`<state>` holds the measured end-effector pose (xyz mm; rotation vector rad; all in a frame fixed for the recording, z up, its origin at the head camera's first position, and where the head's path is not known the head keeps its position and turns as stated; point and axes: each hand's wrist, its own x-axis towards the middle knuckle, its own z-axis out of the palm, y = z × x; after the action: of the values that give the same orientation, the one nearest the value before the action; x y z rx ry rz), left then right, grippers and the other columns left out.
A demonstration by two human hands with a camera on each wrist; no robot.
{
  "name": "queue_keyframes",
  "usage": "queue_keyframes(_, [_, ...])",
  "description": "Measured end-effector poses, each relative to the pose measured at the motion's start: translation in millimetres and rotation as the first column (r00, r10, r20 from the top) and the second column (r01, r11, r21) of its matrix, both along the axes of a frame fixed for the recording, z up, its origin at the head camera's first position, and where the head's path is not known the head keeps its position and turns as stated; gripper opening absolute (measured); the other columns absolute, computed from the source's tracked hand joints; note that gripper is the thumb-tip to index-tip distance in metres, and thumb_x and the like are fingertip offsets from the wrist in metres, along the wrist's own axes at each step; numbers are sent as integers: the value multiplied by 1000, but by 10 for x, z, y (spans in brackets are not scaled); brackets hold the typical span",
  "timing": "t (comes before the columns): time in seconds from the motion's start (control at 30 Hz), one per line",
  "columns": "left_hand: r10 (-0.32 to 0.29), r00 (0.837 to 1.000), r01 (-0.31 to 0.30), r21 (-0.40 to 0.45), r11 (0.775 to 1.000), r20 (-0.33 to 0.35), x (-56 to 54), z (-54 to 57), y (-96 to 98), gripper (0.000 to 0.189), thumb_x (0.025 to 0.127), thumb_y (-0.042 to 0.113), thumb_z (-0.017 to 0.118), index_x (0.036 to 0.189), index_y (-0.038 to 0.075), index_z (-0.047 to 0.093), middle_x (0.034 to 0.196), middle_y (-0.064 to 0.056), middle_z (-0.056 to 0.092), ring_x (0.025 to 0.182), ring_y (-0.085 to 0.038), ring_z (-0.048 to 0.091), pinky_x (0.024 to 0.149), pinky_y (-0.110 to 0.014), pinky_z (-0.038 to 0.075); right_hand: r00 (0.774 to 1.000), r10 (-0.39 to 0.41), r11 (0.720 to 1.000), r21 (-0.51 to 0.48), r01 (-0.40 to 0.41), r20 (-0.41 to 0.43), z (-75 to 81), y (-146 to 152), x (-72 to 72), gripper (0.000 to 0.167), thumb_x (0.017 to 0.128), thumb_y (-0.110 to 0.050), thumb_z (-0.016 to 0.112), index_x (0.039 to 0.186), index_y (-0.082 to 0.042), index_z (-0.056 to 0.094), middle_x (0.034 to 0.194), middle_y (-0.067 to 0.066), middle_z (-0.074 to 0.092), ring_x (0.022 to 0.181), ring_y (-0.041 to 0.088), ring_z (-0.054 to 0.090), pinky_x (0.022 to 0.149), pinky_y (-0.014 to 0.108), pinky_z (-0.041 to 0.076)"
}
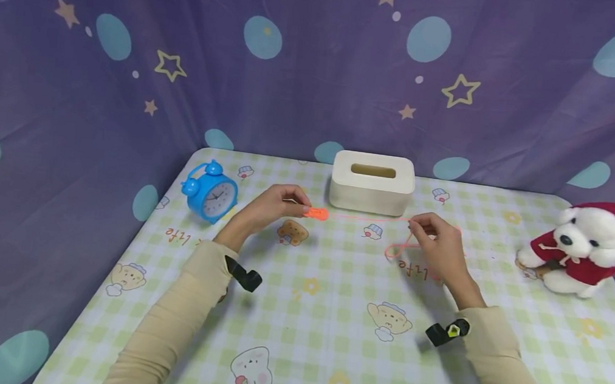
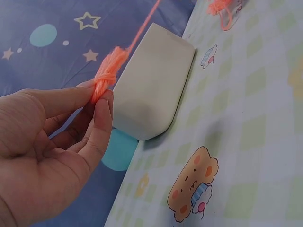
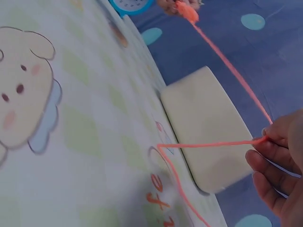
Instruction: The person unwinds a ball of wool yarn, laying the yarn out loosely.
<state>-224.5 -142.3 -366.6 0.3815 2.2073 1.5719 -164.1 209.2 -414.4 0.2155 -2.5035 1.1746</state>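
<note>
A small bundle of orange yarn (image 2: 110, 68), wrapped round its middle, is pinched by one end between the thumb and fingers of my left hand (image 1: 280, 206). From its other end a yarn strand (image 3: 232, 71) stretches, nearly straight, across to my right hand (image 1: 437, 243). The right thumb and fingertips (image 3: 258, 142) pinch that strand above the table. Past the pinch, the yarn's loose tail (image 3: 177, 182) hangs down, and in the head view it makes a loop (image 1: 392, 251) below the right hand. Both hands are raised over the tablecloth.
Behind the strand stands a cream tissue box (image 1: 372, 188) with a slot on top. A blue alarm clock (image 1: 212, 195) is left of the left hand. At the far right sits a white plush dog (image 1: 583, 246) in red clothes. A checked cloth (image 1: 316, 339) covers the table; a purple curtain (image 1: 316, 95) hangs behind.
</note>
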Motion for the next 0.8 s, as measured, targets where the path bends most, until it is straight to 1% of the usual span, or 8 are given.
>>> queue_keyframes(0.13, [6, 1000, -6, -42, 999, -22, -7, 2, -14, 9, 90, 16, 67, 96, 8, 65, 107, -6, 61, 99, -22, 60, 90, -37, 48, 999, -35, 999, -10, 35, 9, 18, 125, 14, 21, 95, -28, 60, 99, -9, 68, 91, 7, 71, 77, -10, 55, 69, 12, 44])
queue_keyframes(0.27, [10, 1000, -11, -39, 999, -19, -14, -10, -31, 10, 90, 16, 67, 96, 8, 65, 107, -7, 61, 99, -23, 59, 89, -35, 48, 996, -84, 996, -29, 84, 23, 46, 233, 39, 22, 95, -30, 59, 100, -9, 68, 92, 8, 71, 77, -11, 54, 70, 11, 43])
queue_keyframes(0.37, [11, 1000, -11, -25, 1000, -18, -17, -22, -39, 10, 90, 15, 67, 97, 8, 66, 106, -6, 61, 98, -23, 60, 89, -37, 48, 994, -111, 993, -28, 112, 24, 71, 292, 60, 24, 96, -30, 59, 102, -9, 68, 92, 9, 70, 76, -11, 54, 69, 10, 42])
queue_keyframes(0.5, [8, 1000, -8, 6, 1000, -2, -16, -31, -49, 10, 90, 13, 67, 97, 7, 65, 106, -7, 60, 98, -23, 60, 93, -44, 47, 987, -154, 988, -14, 154, 41, 91, 365, 86, 27, 96, -33, 57, 103, -8, 68, 93, 9, 70, 75, -13, 52, 70, 12, 42])
queue_keyframes(0.6, [6, 1000, -7, 22, 1000, 18, -12, -33, -58, 10, 90, 12, 66, 98, 7, 64, 107, -7, 60, 100, -23, 59, 97, -50, 45, 978, -197, 980, -12, 198, 61, 94, 424, 99, 28, 96, -34, 57, 103, -9, 67, 93, 10, 70, 75, -13, 52, 71, 13, 41])
queue_keyframes(0.67, [9, 1000, -9, 22, 1000, 24, -15, -33, -66, 10, 91, 13, 66, 98, 8, 64, 107, -7, 60, 101, -23, 59, 98, -51, 44, 971, -228, 973, -6, 229, 73, 98, 464, 107, 29, 96, -35, 56, 104, -10, 67, 93, 9, 69, 75, -13, 51, 72, 13, 41])
queue_keyframes(0.73, [9, 999, -10, 25, 1000, 35, -16, -35, -78, 10, 91, 13, 66, 98, 8, 63, 109, -7, 60, 102, -23, 58, 99, -52, 43, 963, -256, 966, -11, 258, 82, 102, 505, 113, 30, 96, -36, 56, 104, -9, 67, 92, 5, 68, 75, -13, 51, 73, 14, 41])
queue_keyframes(0.8, [10, 999, -11, 23, 1000, 37, -18, -38, -88, 10, 91, 13, 66, 99, 7, 63, 109, -7, 60, 103, -24, 57, 99, -52, 43, 954, -283, 959, -10, 285, 97, 112, 551, 124, 32, 96, -38, 55, 106, -9, 66, 89, -5, 66, 75, -13, 50, 73, 14, 40])
